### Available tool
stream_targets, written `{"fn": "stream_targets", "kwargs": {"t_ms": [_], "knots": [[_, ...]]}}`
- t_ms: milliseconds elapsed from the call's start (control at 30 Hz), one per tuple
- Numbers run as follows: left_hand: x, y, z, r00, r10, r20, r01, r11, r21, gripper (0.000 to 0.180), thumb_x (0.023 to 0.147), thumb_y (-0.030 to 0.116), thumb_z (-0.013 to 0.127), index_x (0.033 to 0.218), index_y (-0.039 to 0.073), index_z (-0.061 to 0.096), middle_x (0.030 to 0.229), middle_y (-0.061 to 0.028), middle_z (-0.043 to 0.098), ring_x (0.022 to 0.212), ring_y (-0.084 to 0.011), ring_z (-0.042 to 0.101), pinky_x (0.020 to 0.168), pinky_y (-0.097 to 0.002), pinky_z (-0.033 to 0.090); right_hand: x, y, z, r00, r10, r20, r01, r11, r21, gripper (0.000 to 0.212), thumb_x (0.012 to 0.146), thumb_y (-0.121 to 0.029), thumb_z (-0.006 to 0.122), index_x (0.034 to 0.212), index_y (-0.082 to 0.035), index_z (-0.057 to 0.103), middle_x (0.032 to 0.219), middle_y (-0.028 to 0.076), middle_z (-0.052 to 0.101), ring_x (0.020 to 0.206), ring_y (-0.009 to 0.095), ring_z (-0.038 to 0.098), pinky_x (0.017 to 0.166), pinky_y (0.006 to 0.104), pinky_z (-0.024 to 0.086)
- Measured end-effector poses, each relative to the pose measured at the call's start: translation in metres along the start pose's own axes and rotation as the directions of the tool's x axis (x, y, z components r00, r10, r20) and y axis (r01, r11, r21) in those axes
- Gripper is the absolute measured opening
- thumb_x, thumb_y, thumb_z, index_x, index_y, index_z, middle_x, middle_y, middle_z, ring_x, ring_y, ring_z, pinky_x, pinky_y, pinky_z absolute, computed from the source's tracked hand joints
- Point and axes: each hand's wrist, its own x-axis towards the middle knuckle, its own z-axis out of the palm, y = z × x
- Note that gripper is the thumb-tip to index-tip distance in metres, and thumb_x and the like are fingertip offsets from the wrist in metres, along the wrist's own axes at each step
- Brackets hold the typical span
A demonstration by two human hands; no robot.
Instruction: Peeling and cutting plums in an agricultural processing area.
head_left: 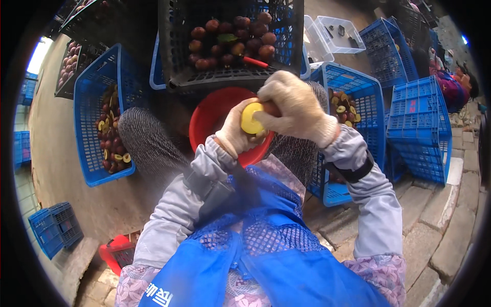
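Both my hands wear off-white knit gloves and meet above a red basin (200,122) between my knees. My left hand (232,128) is closed around a halved plum (250,121), its yellow cut face turned up toward me. Against it, my right hand (296,105) is closed with its thumb at the edge of the cut face. A reddish-brown piece of fruit (271,108), apparently the other plum half, shows under the right fingers. Just beyond, a red-handled knife (255,62) lies by whole plums (212,48) in a black crate (179,77).
Blue crates with cut plums stand at left (82,117) and right (376,133). Stacked blue crates (417,128) and a clear plastic bin (353,48) are farther right. A red object (116,251) and small blue crates (56,227) sit at lower left.
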Motion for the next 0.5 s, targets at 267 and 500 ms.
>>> {"fn": "stream_targets", "kwargs": {"t_ms": [267, 500], "knots": [[-0.020, 0.028, -0.009, 0.942, 0.106, 0.319, -0.071, 0.990, -0.120, 0.055, 0.090, 0.050, 0.040, 0.102, 0.000, 0.058, 0.090, -0.0153, 0.061, 0.063, -0.0252, 0.058, 0.043, -0.0293, 0.045, -0.080, 0.030, -0.077, 0.835, 0.505, -0.218, -0.550, 0.768, -0.329, 0.019, 0.068, -0.014, 0.069, 0.079, -0.003, 0.058, 0.074, 0.009, 0.056, 0.064, 0.024, 0.056, 0.058, 0.0349, 0.046], [-0.195, 0.155, -0.094, 0.231, 0.962, -0.142, -0.792, 0.271, 0.546, 0.036, 0.088, 0.036, 0.055, 0.105, 0.004, 0.057, 0.097, -0.0139, 0.060, 0.081, -0.0206, 0.060, 0.068, -0.0357, 0.051, -0.046, 0.058, -0.069, 0.903, 0.407, -0.140, -0.415, 0.741, -0.527, 0.018, 0.073, -0.022, 0.063, 0.077, -0.004, 0.062, 0.078, 0.012, 0.061, 0.080, 0.032, 0.059, 0.071, 0.0409, 0.046]]}}
